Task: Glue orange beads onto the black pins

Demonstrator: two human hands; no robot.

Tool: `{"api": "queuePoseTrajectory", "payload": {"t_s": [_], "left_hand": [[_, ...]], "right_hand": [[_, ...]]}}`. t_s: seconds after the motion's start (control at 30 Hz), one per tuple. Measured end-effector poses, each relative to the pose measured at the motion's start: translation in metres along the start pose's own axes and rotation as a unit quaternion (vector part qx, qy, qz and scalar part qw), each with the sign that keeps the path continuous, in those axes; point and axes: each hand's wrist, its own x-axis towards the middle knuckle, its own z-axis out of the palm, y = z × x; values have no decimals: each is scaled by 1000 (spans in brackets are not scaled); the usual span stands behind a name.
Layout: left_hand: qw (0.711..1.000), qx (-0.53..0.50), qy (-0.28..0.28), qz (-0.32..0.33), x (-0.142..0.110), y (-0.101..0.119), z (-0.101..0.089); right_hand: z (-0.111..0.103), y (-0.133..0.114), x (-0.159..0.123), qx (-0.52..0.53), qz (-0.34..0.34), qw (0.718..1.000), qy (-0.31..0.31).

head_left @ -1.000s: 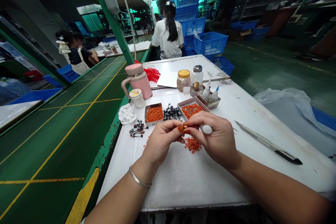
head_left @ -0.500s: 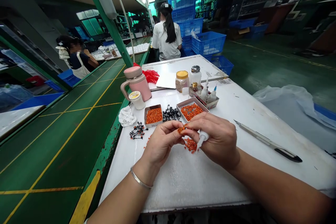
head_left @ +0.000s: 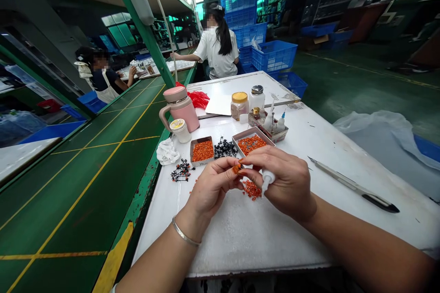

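Over the white worktable [head_left: 275, 238], my left hand [head_left: 213, 187] and my right hand [head_left: 285, 181] meet fingertip to fingertip, both pinched on a tiny orange part [head_left: 237, 168]. My right hand also holds a small white squeeze bottle [head_left: 266, 178], its nozzle pointing down. A loose heap of orange parts [head_left: 251, 188] lies on the table just under the fingers. Behind the hands stand two small trays of orange parts [head_left: 202, 150] [head_left: 252, 143], with a cluster of black parts [head_left: 225, 147] between them. Another bunch of black parts [head_left: 180, 170] lies to the left.
A pink mug [head_left: 181, 107], a small white jar [head_left: 181, 130], a yellow-lidded jar [head_left: 239, 105], a tray of small bottles [head_left: 271, 126] and a crumpled white cloth [head_left: 167, 151] stand behind. A long knife [head_left: 354, 186] lies at right. A green conveyor [head_left: 85, 169] runs left; two people work beyond.
The squeeze bottle in my right hand has tipped so its nozzle points down. Both hands stay pinched together at the same spot. The person in white ahead has reached an arm toward the conveyor.
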Motion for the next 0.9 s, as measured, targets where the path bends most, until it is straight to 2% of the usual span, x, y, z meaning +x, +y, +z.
{"api": "queuePoseTrajectory", "payload": {"t_s": [0.33,0.5,0.73,0.83,0.9], "left_hand": [[999,38,-18,-7,-1,-2,1],[998,54,-9,-22,-2,-1,2],[998,49,-30,-34,-2,-1,3],[998,45,-15,-31,-1,-1,3],[999,36,19,-18,-1,1,2]], "right_hand": [[1,1,-2,17,10,1000,10],[2,1,0,8,10,1000,19],[2,-1,-1,11,8,1000,22],[1,0,0,16,21,999,19],[0,2,0,14,45,999,14]]}}
